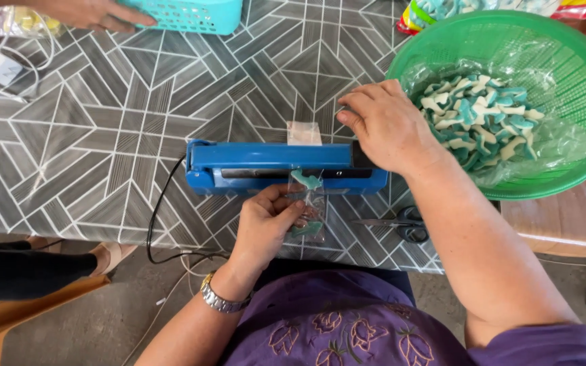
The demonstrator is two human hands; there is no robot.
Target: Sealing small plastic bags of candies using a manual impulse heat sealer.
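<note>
Head view, left hand: the left hand is closed in a pinch on a small clear plastic bag holding blue and white gummy candies, thumb and fingers gripping its left edge.
Bag position: the small bag hangs off the near side of the blue bar-shaped heat sealer, its top lying across the sealer's dark sealing strip and a strip of clear film showing beyond the far side.
Right hand: the right hand rests palm down, fingers curled, on the right end of the sealer's arm; it grips nothing, it only presses on the blue bar.
Sealer: it lies crosswise on the desk with a grey geometric-patterned cover, a black power cord running off its left end over the desk edge.
Step in hand: by my reading, 1 filled bag is being sealed, the mouth laid in place and the arm down on it.
Next move calls for: a steady press while the left hand keeps the bag mouth flat and straight, then a clean lift so the film is not dragged.
Nearby: black-handled scissors lie just right of the bag; a round green plastic basket, lined with clear film and holding more blue and white gummies, stands beside the right hand.
Far edge: another person's hand touches a turquoise plastic basket, well apart from the sealer.
</note>
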